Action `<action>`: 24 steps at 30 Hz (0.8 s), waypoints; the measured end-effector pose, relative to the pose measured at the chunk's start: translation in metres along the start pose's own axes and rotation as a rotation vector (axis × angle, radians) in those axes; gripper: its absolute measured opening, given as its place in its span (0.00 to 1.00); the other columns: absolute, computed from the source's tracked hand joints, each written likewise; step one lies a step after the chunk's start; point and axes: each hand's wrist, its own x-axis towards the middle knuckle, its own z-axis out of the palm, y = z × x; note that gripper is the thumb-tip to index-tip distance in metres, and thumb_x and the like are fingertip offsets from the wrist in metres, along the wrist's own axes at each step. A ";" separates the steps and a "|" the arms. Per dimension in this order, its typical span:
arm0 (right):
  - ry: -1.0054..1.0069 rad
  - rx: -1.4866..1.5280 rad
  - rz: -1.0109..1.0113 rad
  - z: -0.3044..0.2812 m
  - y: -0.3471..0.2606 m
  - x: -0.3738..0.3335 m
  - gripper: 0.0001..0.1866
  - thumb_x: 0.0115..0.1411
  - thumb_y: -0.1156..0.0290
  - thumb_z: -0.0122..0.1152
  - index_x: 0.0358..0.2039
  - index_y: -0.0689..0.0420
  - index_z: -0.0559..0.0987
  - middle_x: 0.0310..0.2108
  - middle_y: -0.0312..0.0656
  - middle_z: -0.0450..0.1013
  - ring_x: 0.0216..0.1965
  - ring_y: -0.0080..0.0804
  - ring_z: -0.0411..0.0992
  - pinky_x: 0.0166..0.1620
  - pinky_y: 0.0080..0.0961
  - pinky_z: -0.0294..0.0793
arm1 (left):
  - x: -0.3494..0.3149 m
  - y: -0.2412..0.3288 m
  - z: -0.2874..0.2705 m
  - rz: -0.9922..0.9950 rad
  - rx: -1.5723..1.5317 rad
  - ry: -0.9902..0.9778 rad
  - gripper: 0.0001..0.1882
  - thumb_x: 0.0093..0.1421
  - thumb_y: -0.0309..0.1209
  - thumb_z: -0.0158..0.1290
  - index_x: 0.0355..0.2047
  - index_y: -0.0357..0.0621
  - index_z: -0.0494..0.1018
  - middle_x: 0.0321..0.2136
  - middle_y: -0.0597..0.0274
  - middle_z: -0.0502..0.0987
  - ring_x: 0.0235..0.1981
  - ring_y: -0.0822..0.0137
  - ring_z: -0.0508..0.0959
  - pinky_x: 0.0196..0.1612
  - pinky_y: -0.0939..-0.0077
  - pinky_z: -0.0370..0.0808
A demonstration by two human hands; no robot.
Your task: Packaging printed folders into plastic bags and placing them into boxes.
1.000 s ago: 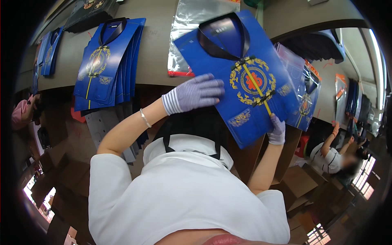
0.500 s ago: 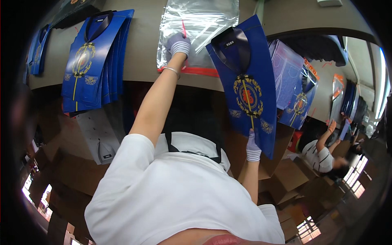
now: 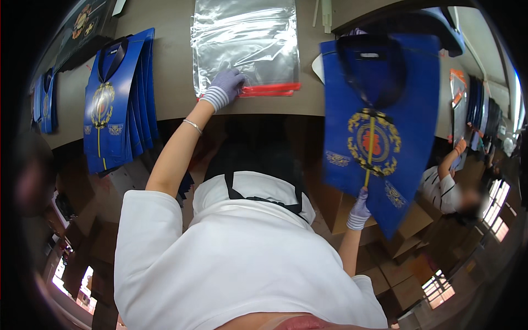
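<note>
In my right hand [image 3: 359, 212], gloved in striped purple, is the lower edge of a flat blue printed package [image 3: 344, 126]. It has a gold wreath, a red emblem and a dark collar-shaped loop with a small label at its top. The package hangs tilted over the table's front edge, slightly blurred. My left hand [image 3: 224, 89], in a matching glove, rests on the lower left of a stack of clear plastic bags [image 3: 247, 49] with red edge strips. Its fingers lie across the film beside the strip and grip nothing I can see.
Left of the plastic bags, a fanned stack of similar blue packages [image 3: 113, 104] overhangs the table [image 3: 179, 71]. More blue packages [image 3: 47, 99] and a dark box [image 3: 77, 27] lie further left. Cardboard boxes [image 3: 404, 225] stand below right. Another person [image 3: 440, 181] works at far right.
My left hand has drawn back to the plastic bags' near edge, and the film lies flatter. My right hand has carried the blue package further right and down.
</note>
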 end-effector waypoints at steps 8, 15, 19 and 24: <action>-0.352 -0.014 0.067 0.009 -0.068 -0.012 0.17 0.57 0.68 0.57 0.43 0.65 0.73 0.42 0.43 0.72 0.42 0.33 0.69 0.50 0.28 0.64 | 0.030 -0.027 -0.007 -0.224 -0.524 -0.012 0.08 0.53 0.29 0.49 0.30 0.38 0.75 0.22 0.56 0.77 0.23 0.67 0.75 0.30 0.75 0.73; -0.633 0.168 0.059 0.068 -0.108 -0.036 0.16 0.57 0.80 0.50 0.48 0.60 0.72 0.44 0.44 0.72 0.42 0.28 0.73 0.47 0.17 0.70 | 0.036 -0.032 -0.043 -0.396 -0.121 0.149 0.13 0.53 0.34 0.50 0.30 0.36 0.75 0.23 0.57 0.77 0.26 0.66 0.75 0.34 0.74 0.72; -0.573 -0.040 0.024 0.064 -0.101 -0.043 0.15 0.59 0.77 0.51 0.47 0.60 0.72 0.41 0.45 0.74 0.37 0.30 0.74 0.44 0.18 0.71 | 0.021 -0.044 -0.099 -0.078 -0.757 0.674 0.09 0.52 0.29 0.53 0.33 0.37 0.72 0.26 0.58 0.77 0.27 0.71 0.75 0.35 0.79 0.72; -0.290 0.311 0.166 0.018 -0.086 -0.007 0.17 0.54 0.71 0.59 0.44 0.62 0.70 0.36 0.37 0.68 0.37 0.29 0.66 0.44 0.26 0.67 | 0.003 -0.030 -0.096 -0.072 -0.587 0.619 0.10 0.50 0.28 0.56 0.34 0.38 0.73 0.26 0.59 0.77 0.27 0.72 0.76 0.34 0.80 0.73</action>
